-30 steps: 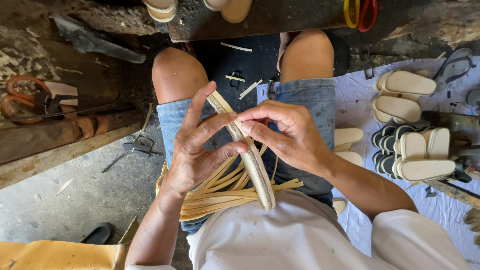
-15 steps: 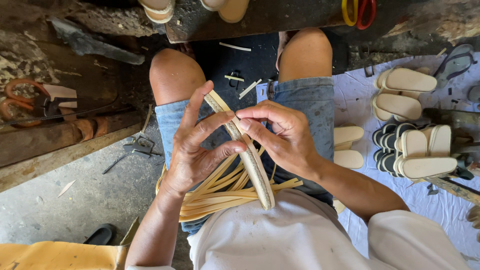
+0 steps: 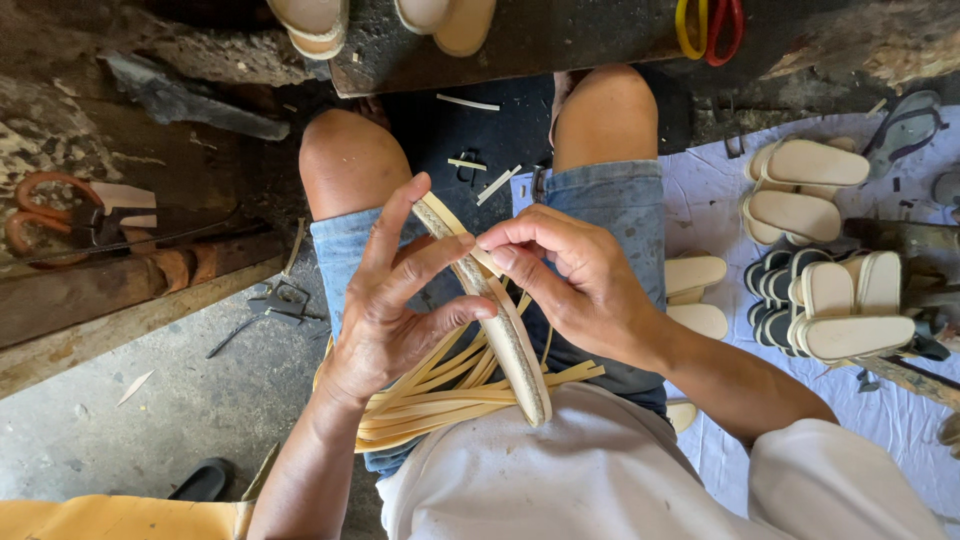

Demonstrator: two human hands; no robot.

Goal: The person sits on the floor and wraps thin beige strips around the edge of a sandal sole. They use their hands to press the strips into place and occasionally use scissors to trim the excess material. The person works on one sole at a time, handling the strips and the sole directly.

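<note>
I sit with bare knees and denim shorts, holding a long pale sandal strap piece (image 3: 515,350) upright over my lap. My left hand (image 3: 395,300) grips its upper part, fingers wrapped across it. My right hand (image 3: 575,280) pinches a thin tan strip at the strap's top edge (image 3: 482,258). A fan of several loose tan strips (image 3: 440,400) spreads from the strap across my thigh, below my left hand.
Stacks of pale sandal soles (image 3: 830,300) lie on a white cloth (image 3: 720,180) at the right. Orange-handled scissors (image 3: 60,215) and a wooden plank lie at the left, small metal pliers (image 3: 270,305) on the concrete floor. Red and yellow loops (image 3: 708,25) hang at the top.
My hands and the strap have stayed nearly in place; the fingers of my right hand have shifted slightly along the strap's top.
</note>
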